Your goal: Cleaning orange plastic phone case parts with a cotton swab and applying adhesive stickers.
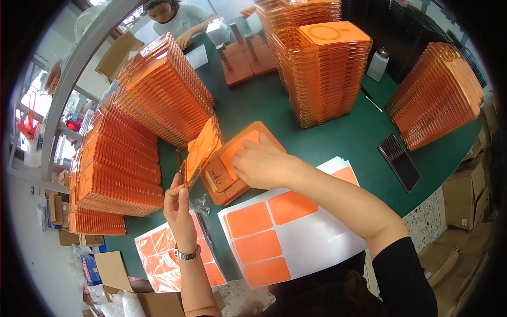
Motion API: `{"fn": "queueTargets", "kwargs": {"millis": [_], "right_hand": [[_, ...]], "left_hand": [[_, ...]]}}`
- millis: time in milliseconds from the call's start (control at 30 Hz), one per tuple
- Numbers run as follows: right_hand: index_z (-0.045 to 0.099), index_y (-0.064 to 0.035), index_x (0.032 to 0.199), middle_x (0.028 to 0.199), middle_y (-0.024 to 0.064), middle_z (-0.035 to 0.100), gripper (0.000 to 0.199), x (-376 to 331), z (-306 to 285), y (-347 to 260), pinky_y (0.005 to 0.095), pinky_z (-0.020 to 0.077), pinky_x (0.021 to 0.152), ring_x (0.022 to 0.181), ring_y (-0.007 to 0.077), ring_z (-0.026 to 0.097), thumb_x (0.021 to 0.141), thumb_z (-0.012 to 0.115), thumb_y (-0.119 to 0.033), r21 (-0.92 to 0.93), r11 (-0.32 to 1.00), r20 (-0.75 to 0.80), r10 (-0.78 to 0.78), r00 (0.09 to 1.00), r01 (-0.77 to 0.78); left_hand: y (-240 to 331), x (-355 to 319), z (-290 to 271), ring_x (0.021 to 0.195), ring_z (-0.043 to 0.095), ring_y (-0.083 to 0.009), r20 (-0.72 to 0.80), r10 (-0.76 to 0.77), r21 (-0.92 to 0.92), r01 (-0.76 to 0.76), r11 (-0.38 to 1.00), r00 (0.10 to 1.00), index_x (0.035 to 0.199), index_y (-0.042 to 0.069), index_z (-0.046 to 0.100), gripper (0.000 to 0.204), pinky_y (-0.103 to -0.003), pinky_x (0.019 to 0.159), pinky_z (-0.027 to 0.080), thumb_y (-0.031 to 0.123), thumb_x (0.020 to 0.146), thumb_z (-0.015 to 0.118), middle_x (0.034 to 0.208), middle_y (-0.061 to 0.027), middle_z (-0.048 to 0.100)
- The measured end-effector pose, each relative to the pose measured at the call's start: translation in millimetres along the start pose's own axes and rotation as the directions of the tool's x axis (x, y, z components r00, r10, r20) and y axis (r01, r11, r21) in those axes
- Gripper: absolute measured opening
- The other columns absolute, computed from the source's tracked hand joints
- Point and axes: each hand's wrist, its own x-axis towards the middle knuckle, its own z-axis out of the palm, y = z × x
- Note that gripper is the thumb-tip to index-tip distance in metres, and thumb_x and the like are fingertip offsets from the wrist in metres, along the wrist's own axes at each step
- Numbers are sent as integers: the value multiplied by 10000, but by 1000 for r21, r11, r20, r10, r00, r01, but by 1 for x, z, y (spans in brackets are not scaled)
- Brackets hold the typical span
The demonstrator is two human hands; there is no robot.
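Note:
My left hand (179, 211) is closed on the lower edge of a see-through orange phone case (203, 148) with a ring mark, held up tilted. To its right lies an orange block-like fixture (224, 196) with handwriting on it and a recess. My right hand (264, 164) reaches over this fixture, fingers bent down onto a flat orange sticker (228, 157) lying on it. The palm hides part of the sticker. In front of me are a white sheet with orange rounded stickers (257, 246) and, left of it, a glossy plastic-wrapped pack of similar sheets (163, 253).
Tall stacks of orange cases stand on the left (116, 169), behind my left hand (163, 90), at the back (322, 74) and right (435, 100). A black phone (398, 162) and a small bottle (377, 64) lie right. Another person (177, 24) sits across the green table (248, 103).

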Motion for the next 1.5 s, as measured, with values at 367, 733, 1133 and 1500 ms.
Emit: {"fn": "queueTargets", "kwargs": {"millis": [367, 733, 1133, 1500], "right_hand": [[685, -23, 890, 842, 182, 675, 283, 29, -18, 4, 508, 465, 808, 788, 391, 636, 944, 522, -248, 227, 963, 115, 124, 986, -148], [649, 6, 984, 950, 231, 675, 319, 26, -24, -11, 500, 497, 849, 1047, 407, 606, 980, 478, -264, 78, 985, 145, 141, 979, -153], [608, -35, 1061, 819, -1, 571, 207, 8, -19, 58, 238, 446, 708, 791, 77, 531, 1029, 503, -212, 878, 476, -277, 416, 866, 52], [628, 73, 1074, 761, 78, 642, 460, -2, 13, 80, 261, 486, 667, 603, 121, 590, 1001, 579, -379, 851, 376, 81, 598, 798, -368]], "left_hand": [[2, -5, -8, 1308, 507, -202, -9, -11, -23, 10, 1000, 1000, 1052, 37, 632, 153, -350, 1122, 346, 173, 1033, 564, 1445, -183, 530], [3, -11, -14, 1281, 520, -199, -32, -6, -1, 6, 1000, 999, 1081, 13, 630, 185, -349, 1102, 359, 181, 1027, 570, 1440, -184, 538], [-3, -6, 7, 1343, 480, -226, -33, -6, -55, 4, 998, 999, 1050, 13, 651, 143, -325, 1064, 384, 140, 1000, 606, 1499, -264, 436], [-19, -27, 53, 1353, 440, -376, 149, 201, 588, -251, 769, 968, 1069, 69, 684, 166, -443, 1109, 340, 176, 943, 666, 1472, -231, 469]]}}
